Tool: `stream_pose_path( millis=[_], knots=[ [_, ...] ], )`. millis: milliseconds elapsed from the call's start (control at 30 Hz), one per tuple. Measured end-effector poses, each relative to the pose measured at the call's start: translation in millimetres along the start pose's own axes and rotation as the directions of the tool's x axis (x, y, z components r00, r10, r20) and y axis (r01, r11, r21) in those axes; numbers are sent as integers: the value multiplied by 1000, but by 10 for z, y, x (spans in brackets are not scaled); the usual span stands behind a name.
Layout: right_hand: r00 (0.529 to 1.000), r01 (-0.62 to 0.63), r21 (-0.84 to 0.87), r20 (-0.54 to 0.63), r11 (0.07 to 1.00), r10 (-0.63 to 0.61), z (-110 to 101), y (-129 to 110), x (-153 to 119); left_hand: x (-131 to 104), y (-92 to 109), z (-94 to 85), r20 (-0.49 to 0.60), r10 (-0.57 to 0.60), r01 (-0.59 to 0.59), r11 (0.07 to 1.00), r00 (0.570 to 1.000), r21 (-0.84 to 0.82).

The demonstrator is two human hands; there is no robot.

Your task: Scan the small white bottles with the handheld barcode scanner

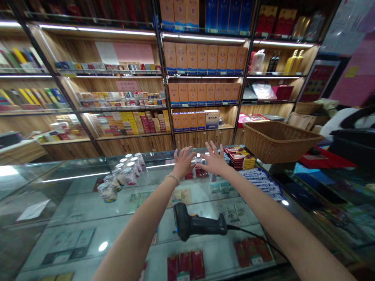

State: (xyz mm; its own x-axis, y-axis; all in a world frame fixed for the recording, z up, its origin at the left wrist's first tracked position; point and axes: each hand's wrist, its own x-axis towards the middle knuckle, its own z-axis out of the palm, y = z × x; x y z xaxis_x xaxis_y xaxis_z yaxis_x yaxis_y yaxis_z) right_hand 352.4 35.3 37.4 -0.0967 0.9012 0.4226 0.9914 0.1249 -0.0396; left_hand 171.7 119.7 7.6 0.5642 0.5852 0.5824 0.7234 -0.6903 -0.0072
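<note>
Jar [198,159], small and white-capped, is at the far side of the glass counter [114,218], between the two hands. Left hand [184,163] and right hand [215,160] are both wide open, fingers spread and thumbs turned inward, with nothing visibly gripped; whether a thumb touches the jar, I cannot tell. Its cap points up and its long axis looks upright, the lower part being hard to make out.
</note>
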Motion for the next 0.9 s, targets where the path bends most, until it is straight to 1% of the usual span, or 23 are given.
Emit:
stream_pose_path(
  millis=[200,367,500,600,733,900],
  knots=[
    [999,-31,44,39,999,29,7,13,81,29,-38,70,-31,-7,6,1000,999,-21],
    [995,-55,65,90,996,49,8,44,119,51,-50,102,-13,-17,17,1000,1000,-7],
    [993,-62,69,106,996,55,-11,53,139,68,-49,102,5,-22,22,1000,1000,-7],
    [991,-50,56,125,997,43,-22,46,166,74,-51,71,22,-20,20,1000,1000,-1],
    [990,-46,21,134,999,43,-45,20,181,59,-68,-13,30,-22,22,1000,999,19],
    [997,-29,-46,67,999,32,-107,-46,96,-36,-112,-145,23,-17,15,995,1000,101]
  ],
)
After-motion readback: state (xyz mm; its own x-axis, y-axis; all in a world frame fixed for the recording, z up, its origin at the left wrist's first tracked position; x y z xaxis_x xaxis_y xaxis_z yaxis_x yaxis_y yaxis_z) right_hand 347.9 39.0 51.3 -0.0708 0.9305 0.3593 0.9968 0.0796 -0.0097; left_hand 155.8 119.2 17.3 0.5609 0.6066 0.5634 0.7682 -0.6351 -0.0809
